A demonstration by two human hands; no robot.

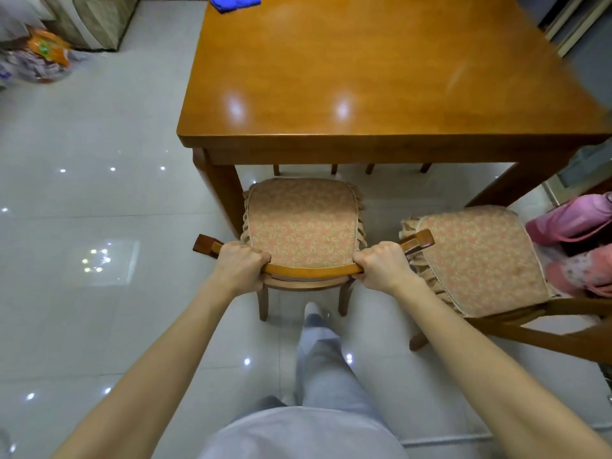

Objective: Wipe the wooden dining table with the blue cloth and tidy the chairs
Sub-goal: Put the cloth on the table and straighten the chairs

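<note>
Both hands are clamped on the curved top rail (311, 270) of a wooden chair (303, 223). The left hand (240, 265) grips the rail near its left end and the right hand (381, 265) near its right end, fingers curled over the wood. The chair faces the wooden dining table (381, 77) at its near edge, just beside the table's near-left leg. Its patterned seat cushion lies almost wholly out from under the tabletop.

The blue cloth (233, 1) lies bunched on the table's far-left part, cut off by the top of the view and well apart from the hands. A second chair (477, 260) with a matching cushion stands near the table's near-right leg, turned at an angle. Pink bundles (573, 220) sit to the right of the table's near-right corner. Plastic bags (43, 58) lie on the tiled floor (99, 144) well to the table's left.
</note>
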